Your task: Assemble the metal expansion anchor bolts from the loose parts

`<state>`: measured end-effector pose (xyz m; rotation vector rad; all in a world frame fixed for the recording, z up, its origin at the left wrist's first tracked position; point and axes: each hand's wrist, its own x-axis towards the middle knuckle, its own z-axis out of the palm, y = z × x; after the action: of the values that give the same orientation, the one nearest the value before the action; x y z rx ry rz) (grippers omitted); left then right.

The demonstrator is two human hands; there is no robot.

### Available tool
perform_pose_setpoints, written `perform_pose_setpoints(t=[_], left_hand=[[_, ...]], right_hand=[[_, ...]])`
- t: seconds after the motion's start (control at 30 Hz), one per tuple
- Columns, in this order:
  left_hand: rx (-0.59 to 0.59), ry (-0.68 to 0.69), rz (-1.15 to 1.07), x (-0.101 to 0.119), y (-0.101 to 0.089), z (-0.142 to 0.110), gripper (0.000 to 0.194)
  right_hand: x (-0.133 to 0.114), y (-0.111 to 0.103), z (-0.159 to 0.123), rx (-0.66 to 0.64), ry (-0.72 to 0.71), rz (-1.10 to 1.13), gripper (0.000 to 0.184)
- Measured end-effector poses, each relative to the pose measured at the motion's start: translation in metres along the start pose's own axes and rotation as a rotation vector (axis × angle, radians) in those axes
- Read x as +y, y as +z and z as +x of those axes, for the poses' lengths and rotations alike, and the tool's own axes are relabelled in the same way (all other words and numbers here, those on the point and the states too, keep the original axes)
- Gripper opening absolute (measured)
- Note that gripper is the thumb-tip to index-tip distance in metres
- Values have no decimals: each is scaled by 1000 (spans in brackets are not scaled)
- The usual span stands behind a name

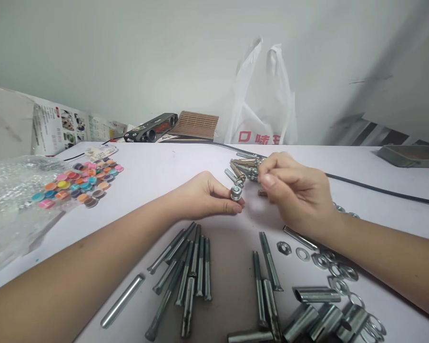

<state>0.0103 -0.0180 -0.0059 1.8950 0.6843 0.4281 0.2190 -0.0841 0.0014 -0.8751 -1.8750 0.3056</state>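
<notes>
L hand (202,196): thumb/fingers grip nut-topped bolt (236,192) at frame ctr., top end exposed, presumably for access. R hand (297,190), right of ctr.: fingertips closed, no held part visible. Loose bolts (200,266), lower ctr., apparently grouped for reach.

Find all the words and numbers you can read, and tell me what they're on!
"口味", in red on the white plastic bag; a third character beside it is partly lost at the bottom edge.
Printed sheet at the left: too small and blurred to read.
Pale packet: marks too small to read.
I can't read any numbers.
</notes>
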Motion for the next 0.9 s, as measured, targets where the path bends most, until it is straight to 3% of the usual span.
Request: perform_pose_setpoints(t=[0.03, 0.1, 0.2, 0.37, 0.57, 0.63, 0.8, 0.9], left_hand=[[2, 7, 1, -1, 0, 0, 40], [-3, 8, 3, -1, -1, 0, 40], [-21, -13, 11, -2, -3, 0, 39], [-39, -70, -18, -2, -5, 0, 42], [-51, -50, -15, -2, -6, -1, 42], [-57, -33, -4, -2, -6, -1, 43], [-33, -80, -28, -2, -6, 0, 44], [-45, -58, -15, -2, -6, -1, 40]], right_hand=[[0, -1, 0, 29, 14, 1, 31], [0, -1, -1, -33, 31, -32, 20], [3, 0, -3, -177, 26, -2, 31], [3, -4, -3, 171, 77, 171, 55], [0, 0, -1, -59, 38, 30, 27], [-1, 0, -1, -127, -6, 12, 27], [-3, -4, -3, -1, -1, 77, 51], [-4, -1, -2, -94, 14, -38, 21]])
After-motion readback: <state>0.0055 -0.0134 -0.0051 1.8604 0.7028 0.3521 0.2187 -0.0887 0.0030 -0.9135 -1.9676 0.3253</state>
